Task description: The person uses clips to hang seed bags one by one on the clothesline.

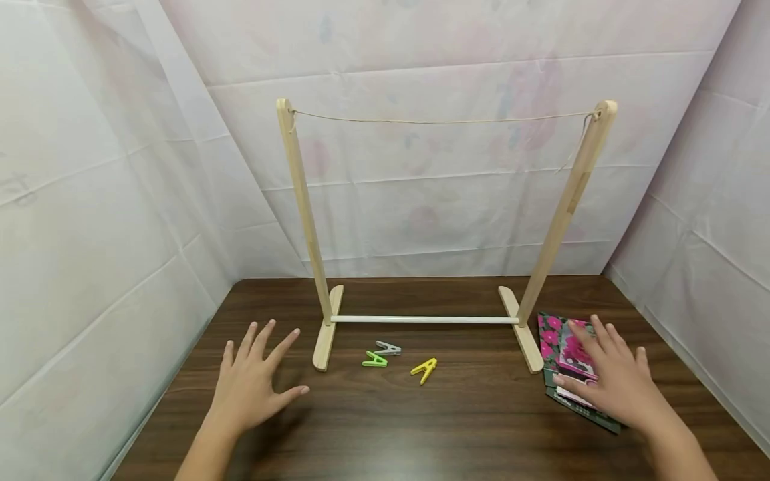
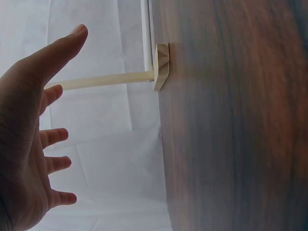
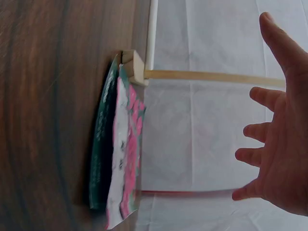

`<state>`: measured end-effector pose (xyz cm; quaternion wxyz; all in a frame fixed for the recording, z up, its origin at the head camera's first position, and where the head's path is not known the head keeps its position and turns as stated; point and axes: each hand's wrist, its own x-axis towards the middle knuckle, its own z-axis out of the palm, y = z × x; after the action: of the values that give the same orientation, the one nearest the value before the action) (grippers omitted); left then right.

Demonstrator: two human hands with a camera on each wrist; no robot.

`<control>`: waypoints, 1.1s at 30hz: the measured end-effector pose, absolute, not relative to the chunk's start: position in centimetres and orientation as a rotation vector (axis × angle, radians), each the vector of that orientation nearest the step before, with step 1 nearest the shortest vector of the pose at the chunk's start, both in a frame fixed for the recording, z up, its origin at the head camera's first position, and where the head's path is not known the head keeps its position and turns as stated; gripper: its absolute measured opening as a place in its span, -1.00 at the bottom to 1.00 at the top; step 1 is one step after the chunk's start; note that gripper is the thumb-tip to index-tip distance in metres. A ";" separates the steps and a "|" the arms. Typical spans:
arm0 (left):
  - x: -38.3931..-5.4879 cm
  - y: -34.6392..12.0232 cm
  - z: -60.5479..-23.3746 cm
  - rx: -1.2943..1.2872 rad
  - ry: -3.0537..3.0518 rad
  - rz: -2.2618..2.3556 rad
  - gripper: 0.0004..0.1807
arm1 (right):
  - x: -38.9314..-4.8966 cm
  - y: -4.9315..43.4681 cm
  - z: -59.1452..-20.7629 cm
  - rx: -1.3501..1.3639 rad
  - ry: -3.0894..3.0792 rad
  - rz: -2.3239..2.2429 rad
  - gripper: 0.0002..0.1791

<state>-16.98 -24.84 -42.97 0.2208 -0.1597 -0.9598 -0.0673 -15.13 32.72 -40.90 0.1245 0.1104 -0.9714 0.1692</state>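
Note:
Both hands hover above the table with fingers spread, holding nothing. My left hand is left of the wooden stand; the left wrist view shows its thumb and fingertips apart from everything. Over a small stack of flower-printed packets hangs my right hand, hiding part of them. In the right wrist view a gap separates that hand from the pink and green packets. Between the stand's feet and the near edge lie three clothespins: a green one, a grey one and a yellow one.
The wooden stand has two leaning posts, a string tied between their tops and a white rod joining them low down. Dark wood-grain tabletop lies beneath. Pale patterned cloth hangs behind and at both sides.

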 end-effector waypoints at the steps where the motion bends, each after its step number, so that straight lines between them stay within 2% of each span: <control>1: -17.2 -24.7 -43.0 -0.455 -2.642 -0.190 0.09 | -15.1 32.9 -41.1 0.329 -2.815 0.514 0.18; 6: -18.0 -24.2 -43.2 -0.525 -2.609 -0.207 0.10 | -15.2 34.1 -41.8 0.352 -2.741 0.575 0.27; 16: -19.4 -22.4 -43.3 -0.667 -2.553 -0.272 0.07 | -14.7 36.3 -42.9 0.194 -2.699 0.835 0.11; 21: -19.8 -21.7 -43.6 -0.752 -2.585 -0.608 0.02 | -14.7 36.7 -43.2 0.151 -2.704 0.861 0.02; 28: -20.7 -20.8 -44.2 -0.850 -2.577 -1.036 -0.08 | -14.3 37.7 -43.8 0.058 -2.732 0.881 0.04; 33: -22.0 -20.1 -44.7 -0.953 -2.593 -1.279 -0.25 | -13.9 39.0 -44.4 -0.042 -2.789 1.009 0.06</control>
<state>-21.98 -20.09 -44.71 0.0486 -0.3125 -0.8507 -0.4198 -13.94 38.98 -44.44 0.0876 -0.0140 -0.9367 0.3387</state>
